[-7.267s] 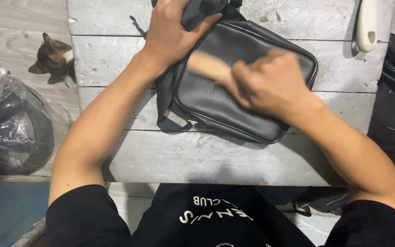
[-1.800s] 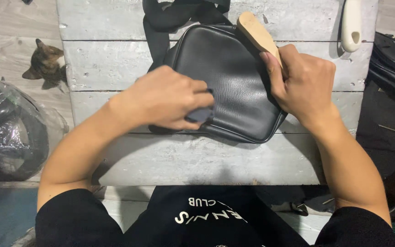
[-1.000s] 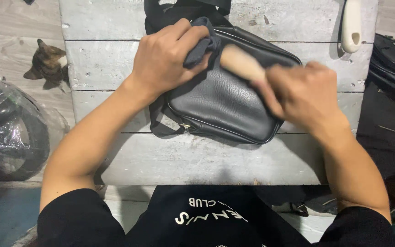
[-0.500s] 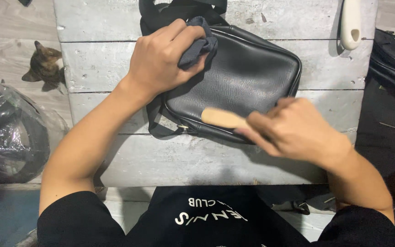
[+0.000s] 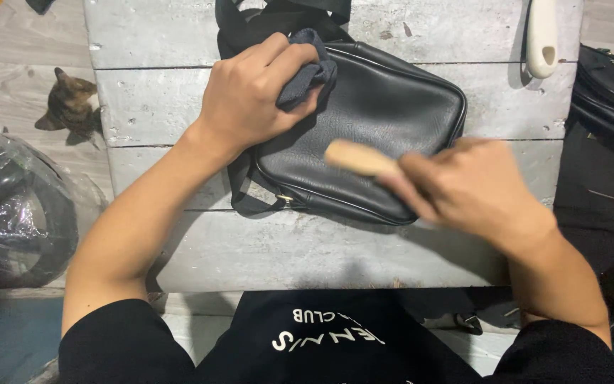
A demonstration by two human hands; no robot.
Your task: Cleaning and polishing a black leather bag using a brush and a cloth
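Black leather is seen from the head view: a small bag (image 5: 364,135) lies flat on a grey plank table (image 5: 307,249). Its upper left corner is pressed by the left hand (image 5: 254,92), closed around a dark cloth (image 5: 307,71). A wooden brush (image 5: 360,158) is gripped by the blurred right hand (image 5: 474,188), fingers curled shut, over the bag's lower right part.

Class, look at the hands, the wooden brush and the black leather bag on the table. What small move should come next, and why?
Probably sweep the wooden brush across the upper right part of the black leather bag. The right hand holds it over the lower middle of the face, while the left hand, gripping a dark cloth, pins the top left corner steady.
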